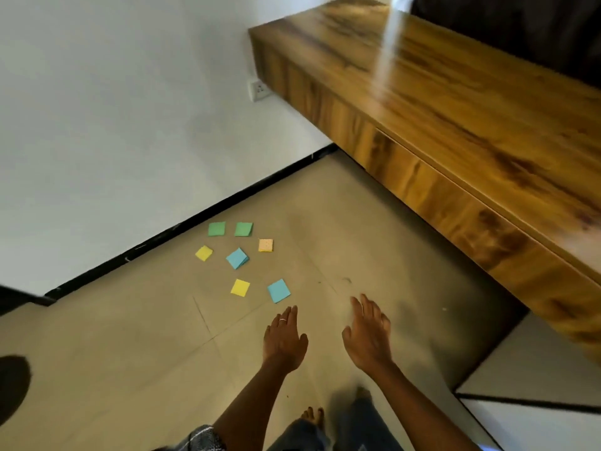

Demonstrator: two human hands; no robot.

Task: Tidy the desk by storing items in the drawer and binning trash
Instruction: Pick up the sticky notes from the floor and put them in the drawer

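Several small sticky-note pads lie scattered on the beige floor near the wall: two green (217, 229) (243, 229), an orange one (265, 245), two yellow (204, 253) (240, 287) and two blue (237, 258) (278, 290). My left hand (283, 338) reaches forward, fingers straight, just short of the nearest blue pad, holding nothing. My right hand (369, 333) is stretched out beside it, fingers relaxed, empty. The wooden desk (455, 102) runs along the right, its drawer front (432, 190) closed.
A white wall with a socket (259, 90) and a black skirting (195, 222) bounds the floor on the left. A dark object (13, 385) sits at the left edge. My bare foot (313, 416) and jeans show at the bottom. A white surface (536, 369) lies at lower right.
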